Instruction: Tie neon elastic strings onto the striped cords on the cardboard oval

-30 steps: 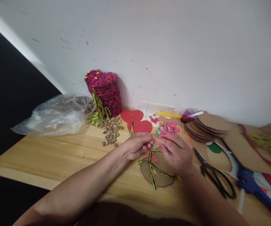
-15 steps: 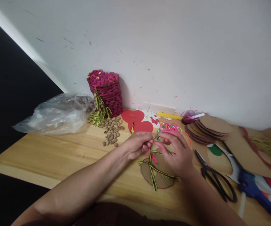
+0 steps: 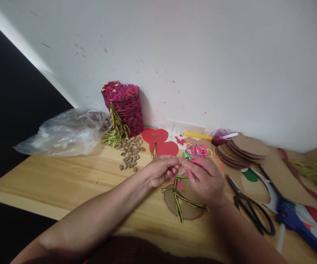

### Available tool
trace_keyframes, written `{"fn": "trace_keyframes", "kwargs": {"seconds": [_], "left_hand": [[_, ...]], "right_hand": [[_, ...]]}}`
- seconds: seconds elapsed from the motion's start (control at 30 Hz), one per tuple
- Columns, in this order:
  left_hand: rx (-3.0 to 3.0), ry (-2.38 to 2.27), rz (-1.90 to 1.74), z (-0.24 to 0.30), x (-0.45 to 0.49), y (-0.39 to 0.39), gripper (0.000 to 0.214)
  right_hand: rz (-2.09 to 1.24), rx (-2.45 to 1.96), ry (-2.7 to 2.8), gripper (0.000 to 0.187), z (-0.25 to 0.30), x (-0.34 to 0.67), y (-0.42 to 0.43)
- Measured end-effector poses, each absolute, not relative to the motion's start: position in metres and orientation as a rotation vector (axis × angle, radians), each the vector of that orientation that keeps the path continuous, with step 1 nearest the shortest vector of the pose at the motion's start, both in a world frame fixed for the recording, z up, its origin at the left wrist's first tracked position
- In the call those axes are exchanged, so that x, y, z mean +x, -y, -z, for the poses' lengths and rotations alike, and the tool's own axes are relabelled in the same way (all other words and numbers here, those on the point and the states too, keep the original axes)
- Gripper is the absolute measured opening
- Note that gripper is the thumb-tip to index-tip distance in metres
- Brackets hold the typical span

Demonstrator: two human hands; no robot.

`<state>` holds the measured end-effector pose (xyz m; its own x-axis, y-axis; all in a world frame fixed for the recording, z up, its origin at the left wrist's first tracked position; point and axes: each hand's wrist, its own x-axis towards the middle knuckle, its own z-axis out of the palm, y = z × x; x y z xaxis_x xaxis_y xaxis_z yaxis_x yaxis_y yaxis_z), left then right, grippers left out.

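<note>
My left hand (image 3: 164, 170) and my right hand (image 3: 206, 179) meet fingertip to fingertip over the table. Both are closed in a pinch on a thin strand of yarn (image 3: 186, 159), most of it hidden by the fingers. Below them lies a round cardboard disc (image 3: 187, 212) with a dark edge. Green, yellow and black yarn strands (image 3: 178, 205) lie across it, along with a short bright pink piece of cord (image 3: 180, 186). Just behind my hands is a tangle of multicoloured cord (image 3: 197, 150).
Black scissors (image 3: 250, 205) and a blue-handled tool (image 3: 296, 218) lie at right, near stacked cardboard discs (image 3: 242, 148). Behind stand a purple pebbled container (image 3: 127, 113) with a tassel (image 3: 117, 126), loose shells or nuts (image 3: 131, 150), a plastic bag (image 3: 65, 132) and red paper hearts (image 3: 166, 147).
My right hand's fingers have closed in and moved left against my left fingertips, where they were more spread before. My left hand has stayed almost in place.
</note>
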<state>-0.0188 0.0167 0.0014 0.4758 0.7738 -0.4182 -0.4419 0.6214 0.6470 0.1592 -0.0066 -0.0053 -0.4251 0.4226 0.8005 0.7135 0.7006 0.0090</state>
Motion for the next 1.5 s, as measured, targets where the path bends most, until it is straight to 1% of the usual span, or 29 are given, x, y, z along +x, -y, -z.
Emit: {"fn": "trace_keyframes", "kwargs": {"seconds": [0.1,0.23,0.3,0.43,0.57,0.63,0.77,0.97,1.07,1.2,1.37,1.5], "left_hand": [[0.491,-0.749,-0.775,-0.002,-0.019,-0.017,0.01],[0.506,-0.778,-0.81,-0.001,-0.018,-0.016,0.01],[0.542,-0.808,-0.857,-0.001,-0.016,-0.015,0.009],[0.619,-0.878,-0.919,-0.002,-0.013,-0.012,0.005],[0.654,-0.911,-0.9,-0.001,-0.012,-0.01,0.007],[0.678,-0.893,-0.88,0.0,-0.012,-0.01,0.008],[0.735,-0.862,-0.842,0.002,-0.013,-0.01,0.01],[0.858,-0.878,-0.846,0.002,-0.015,-0.011,0.007],[0.934,-0.892,-0.841,0.003,-0.016,-0.011,0.009],[1.062,-0.907,-0.843,0.005,-0.016,-0.008,0.018],[1.211,-0.931,-0.832,0.006,-0.017,-0.006,0.014],[1.251,-0.915,-0.816,0.004,-0.018,-0.006,0.016]], "right_hand": [[0.397,-0.836,2.098,0.036,0.004,0.16,0.007],[0.388,-0.804,2.082,0.031,0.0,0.157,0.008],[0.372,-0.8,2.078,0.031,-0.001,0.155,0.008],[0.208,-0.828,2.084,0.034,0.007,0.152,0.009],[-0.013,-0.861,2.084,0.036,0.017,0.152,0.007],[-0.063,-0.864,2.057,0.035,0.017,0.153,0.005],[-0.075,-0.847,2.02,0.033,0.013,0.154,0.003],[-0.079,-0.851,2.012,0.033,0.005,0.153,0.005],[-0.093,-0.86,2.016,0.032,0.001,0.154,0.006],[-0.15,-0.905,2.013,0.027,-0.002,0.155,0.008],[-0.256,-0.956,1.993,0.019,-0.004,0.156,0.009],[-0.338,-0.991,1.943,0.015,-0.004,0.156,0.009]]}}
